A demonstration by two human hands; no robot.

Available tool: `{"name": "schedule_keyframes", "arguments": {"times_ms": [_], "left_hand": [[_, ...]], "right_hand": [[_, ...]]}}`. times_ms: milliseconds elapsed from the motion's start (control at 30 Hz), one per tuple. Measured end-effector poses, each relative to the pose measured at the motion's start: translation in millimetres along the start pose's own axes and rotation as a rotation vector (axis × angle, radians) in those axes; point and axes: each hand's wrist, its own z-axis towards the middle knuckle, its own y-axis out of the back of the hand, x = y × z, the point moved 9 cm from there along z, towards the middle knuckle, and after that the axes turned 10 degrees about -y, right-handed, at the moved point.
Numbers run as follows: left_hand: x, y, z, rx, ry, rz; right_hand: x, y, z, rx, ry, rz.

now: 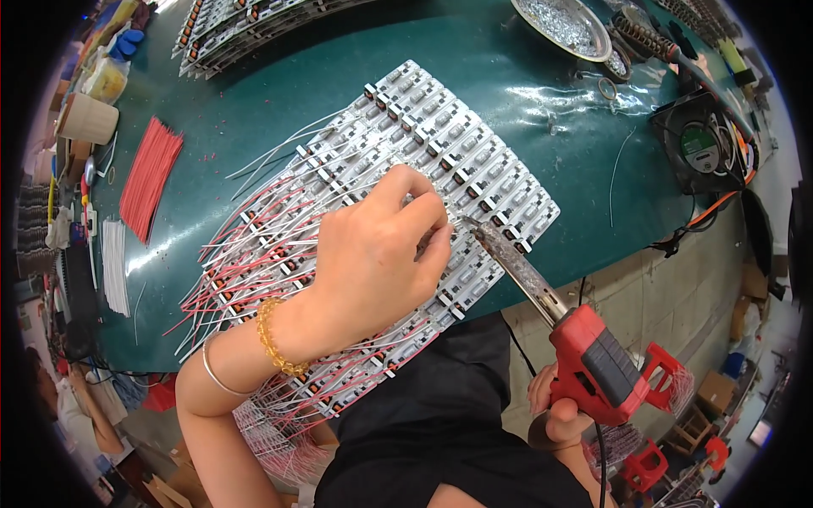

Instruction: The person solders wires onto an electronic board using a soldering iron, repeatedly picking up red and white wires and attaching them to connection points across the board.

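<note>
Many white strips (474,169) lie side by side on the green table (254,110), forming a slanted sheet that runs from the table's middle down to its near edge, and we see red and white wires (246,245) fanning out from the sheet's left side. Our left hand (373,262) rests on the middle of that sheet, fingers curled and pinched together at the tips on something too small to make out. Our right hand (555,411) is below the table's edge, closed around the red soldering gun (593,364); its long metal tip (474,227) reaches up and left onto the strips, ending just beside the left fingertips (440,233). Farther off, a bundle of red wire (148,173) lies at the table's left, a black fan (699,140) sits at the right, and a metal dish (563,25) stands at the far edge.
</note>
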Motion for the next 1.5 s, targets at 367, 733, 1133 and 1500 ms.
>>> {"name": "schedule_keyframes", "arguments": {"times_ms": [367, 733, 1133, 1500], "left_hand": [[-1, 1, -1, -0.009, -0.001, 0.018], [-9, 0, -4, -0.004, -0.048, -0.154], [-16, -9, -5, -0.039, -0.054, 0.056], [-23, -10, -7, -0.088, -0.129, 0.103]], "right_hand": [[27, -14, 7, 0.078, 0.134, 0.359], [26, -3, 0, -0.02, 0.112, 0.441], [22, -6, -2, 0.001, 0.112, 0.438], [30, -2, -4, 0.013, 0.13, 0.452]]}}
